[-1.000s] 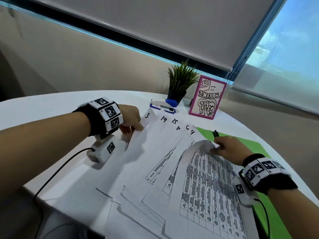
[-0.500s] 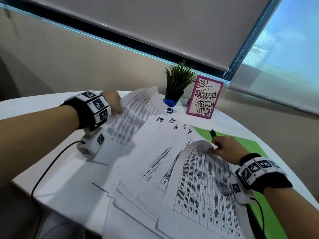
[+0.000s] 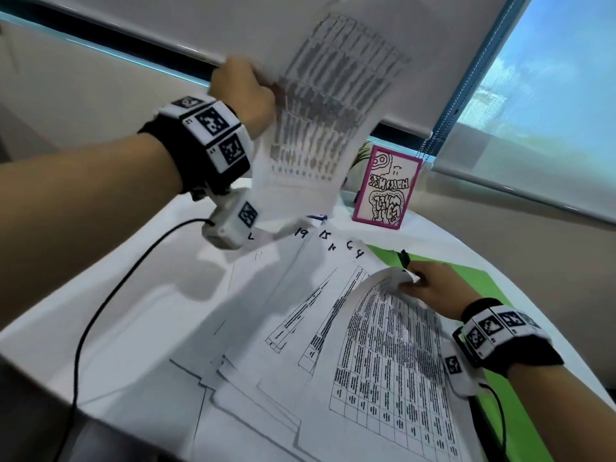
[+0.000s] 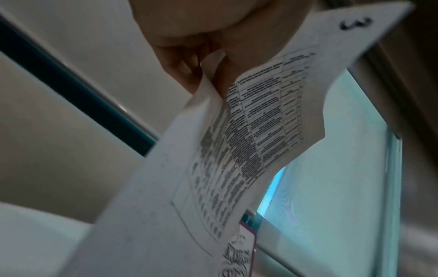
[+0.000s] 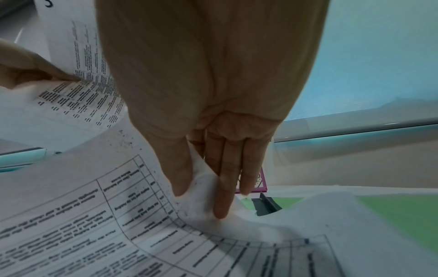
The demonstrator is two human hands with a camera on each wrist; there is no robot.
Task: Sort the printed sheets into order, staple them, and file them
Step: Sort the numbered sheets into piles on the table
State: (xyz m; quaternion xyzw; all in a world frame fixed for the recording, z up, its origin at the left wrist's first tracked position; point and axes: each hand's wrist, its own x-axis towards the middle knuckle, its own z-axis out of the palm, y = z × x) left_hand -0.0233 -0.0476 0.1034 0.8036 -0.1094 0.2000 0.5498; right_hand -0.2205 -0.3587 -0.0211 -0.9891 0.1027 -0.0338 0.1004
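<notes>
Printed sheets (image 3: 300,315) lie fanned over the white table (image 3: 140,321), their top corners hand-numbered. My left hand (image 3: 266,86) is raised high and pinches one sheet (image 3: 326,111) by its edge. In the left wrist view that sheet (image 4: 260,121) carries the number 3 and hangs from my left hand (image 4: 208,65). My right hand (image 3: 410,281) stays low at the right end of the fan. There it pinches the curled-up top corner of the table-printed sheet (image 3: 393,345), thumb (image 5: 180,178) on one face and fingers (image 5: 222,196) on the other.
A green folder (image 3: 466,275) with a black clip (image 3: 405,258) lies under the sheets' right side. Behind stands a pink-framed card (image 3: 386,188). The lifted sheet hides most of a potted plant (image 3: 363,155) and a blue stapler (image 3: 316,216). Roller blinds cover the window.
My left hand has lifted sheet 3 from the left end of the fan, up in front of the blind. My right hand has kept its pinch on the curled corner.
</notes>
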